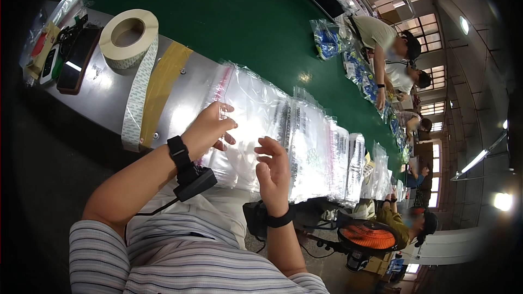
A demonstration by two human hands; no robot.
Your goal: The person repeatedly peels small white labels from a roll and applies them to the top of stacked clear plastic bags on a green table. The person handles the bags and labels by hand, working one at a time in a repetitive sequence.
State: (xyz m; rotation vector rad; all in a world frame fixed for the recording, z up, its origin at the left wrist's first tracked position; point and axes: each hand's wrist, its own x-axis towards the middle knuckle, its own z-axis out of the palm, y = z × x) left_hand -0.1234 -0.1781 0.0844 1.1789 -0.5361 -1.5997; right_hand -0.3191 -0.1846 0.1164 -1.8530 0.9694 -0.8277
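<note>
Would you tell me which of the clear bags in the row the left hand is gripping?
The nearest bag, at the row's end beside the label roll; the left hand pinches its top edge, while the other bags overlap farther along, untouched.

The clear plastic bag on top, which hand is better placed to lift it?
Probably the left hand: its fingers already pinch the clear plastic bag at the edge. The right hand hovers open beside it.

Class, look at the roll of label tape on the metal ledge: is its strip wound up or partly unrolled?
Partly unrolled. From the roll of label tape a long strip trails down across the metal ledge to its near edge.
</note>
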